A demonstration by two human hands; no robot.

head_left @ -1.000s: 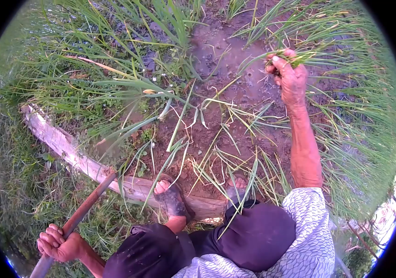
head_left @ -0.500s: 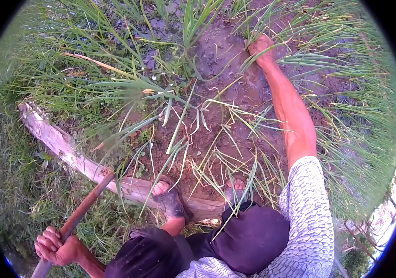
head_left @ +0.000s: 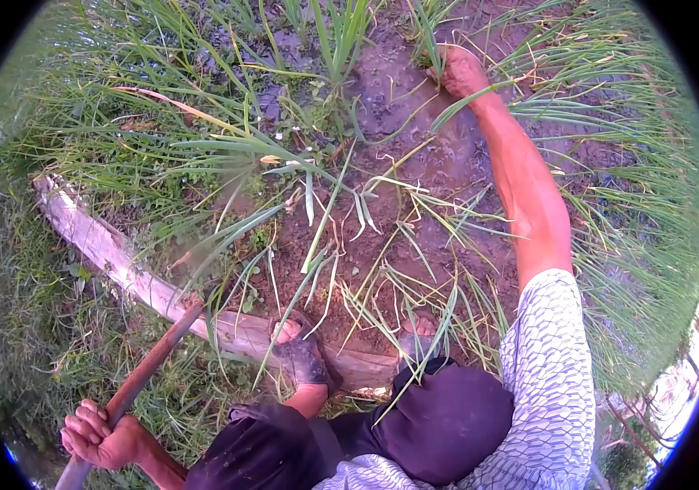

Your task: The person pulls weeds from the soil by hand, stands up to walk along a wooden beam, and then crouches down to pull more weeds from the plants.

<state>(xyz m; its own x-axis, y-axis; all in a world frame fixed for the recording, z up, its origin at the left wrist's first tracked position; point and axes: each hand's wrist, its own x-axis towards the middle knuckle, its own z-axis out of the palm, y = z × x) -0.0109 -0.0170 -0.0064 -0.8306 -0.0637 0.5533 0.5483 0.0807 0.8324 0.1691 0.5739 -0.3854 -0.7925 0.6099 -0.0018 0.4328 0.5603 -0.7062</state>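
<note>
My left hand is wrapped round a wooden handle at the lower left; the handle slants up to the log, and its far end is hidden among leaves. With my right arm stretched far forward, my right hand is closed at the base of a green onion plant, just above wet mud. The fingertips are partly hidden by the hand itself. Several loose green onion leaves lie over the soil between my hands and feet.
A pale log runs from the left to under my muddy feet. Dense green onions stand on the right. Grass and weeds cover the left side. Thin dry branches show at the lower right.
My right hand has shifted slightly down and turned at the plant's base, and the plant's leaves have swung left. My left hand keeps its hold on the handle.
</note>
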